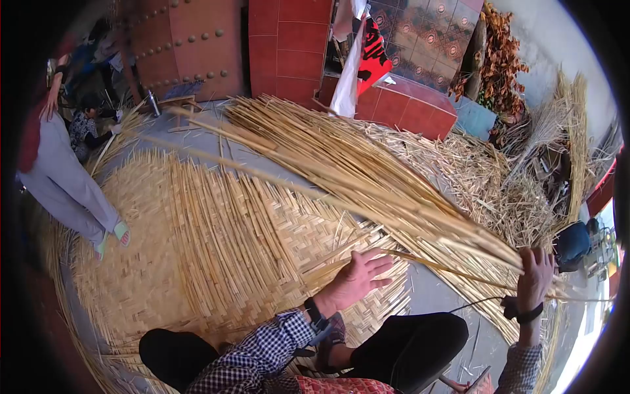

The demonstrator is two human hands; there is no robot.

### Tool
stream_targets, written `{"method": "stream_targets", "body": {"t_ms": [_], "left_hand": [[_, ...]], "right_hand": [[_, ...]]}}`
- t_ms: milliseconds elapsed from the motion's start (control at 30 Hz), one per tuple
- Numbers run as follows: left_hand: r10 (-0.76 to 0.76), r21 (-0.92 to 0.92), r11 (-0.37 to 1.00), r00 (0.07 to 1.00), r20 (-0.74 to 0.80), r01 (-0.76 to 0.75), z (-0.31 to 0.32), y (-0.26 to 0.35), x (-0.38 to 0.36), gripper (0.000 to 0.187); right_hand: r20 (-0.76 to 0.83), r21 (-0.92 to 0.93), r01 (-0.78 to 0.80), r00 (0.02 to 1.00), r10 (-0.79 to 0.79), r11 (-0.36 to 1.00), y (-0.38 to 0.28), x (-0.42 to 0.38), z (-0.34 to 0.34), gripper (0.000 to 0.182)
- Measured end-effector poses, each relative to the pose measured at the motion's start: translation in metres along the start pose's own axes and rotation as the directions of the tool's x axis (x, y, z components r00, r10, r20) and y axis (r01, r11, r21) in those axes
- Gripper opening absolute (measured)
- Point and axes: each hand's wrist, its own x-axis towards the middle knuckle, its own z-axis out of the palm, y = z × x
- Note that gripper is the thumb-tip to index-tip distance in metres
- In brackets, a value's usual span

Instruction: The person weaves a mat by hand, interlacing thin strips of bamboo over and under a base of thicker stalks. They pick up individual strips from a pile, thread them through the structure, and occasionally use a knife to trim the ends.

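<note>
My right hand [535, 279] is wrapped round the near ends of several long straw-coloured reeds [482, 249], which stretch away up and to the left, blurred by motion. My left hand [354, 279] is held palm up with fingers spread, and nothing is in it. A thin darker reed [446, 268] runs from beside its fingertips toward the right hand. Below the left hand lies a woven reed mat [138, 243] with a row of loose reeds [216, 230] laid across it. A large pile of reeds [315, 141] lies beyond the mat.
A person in grey trousers [62, 177] stands on the mat's left side, and another person [85, 128] crouches behind. Straw scraps [485, 171] heap up at the right by a red tiled ledge [407, 108]. A metal flask [153, 104] stands by a low wooden stool [180, 108].
</note>
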Motion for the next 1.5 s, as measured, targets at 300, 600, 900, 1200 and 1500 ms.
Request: {"method": "stream_targets", "body": {"t_ms": [300,600,900,1200,1500], "left_hand": [[0.116,-0.58,0.8,0.988,-0.106,-0.156,0.028,-0.034,0.042,0.122],[0.679,-0.537,0.621,0.734,0.003,-0.572,0.049,0.122,-0.056,0.057],[0.961,0.142,0.273,0.275,-0.006,-0.951,0.015,0.217,-0.292,0.029],[0.387,0.399,0.271,-0.281,-0.878,-0.876,-0.117,0.026,-0.428,0.043],[-0.012,0.686,0.453,-0.773,-0.634,-0.569,-0.181,-0.054,-0.568,0.028]], "right_hand": [[0.013,0.038,0.193,0.981,-0.193,0.98,-0.002,-0.144,-0.131,0.037],[-0.155,-0.052,0.175,0.971,-0.181,0.983,0.115,-0.118,-0.073,0.037],[0.024,0.49,0.39,0.888,-0.459,0.78,0.037,0.062,0.075,0.022],[0.398,0.88,0.192,0.203,-0.895,0.435,-0.215,0.037,0.266,0.06],[0.535,0.835,0.264,-0.183,-0.825,0.483,-0.313,-0.073,0.408,0.07]]}}
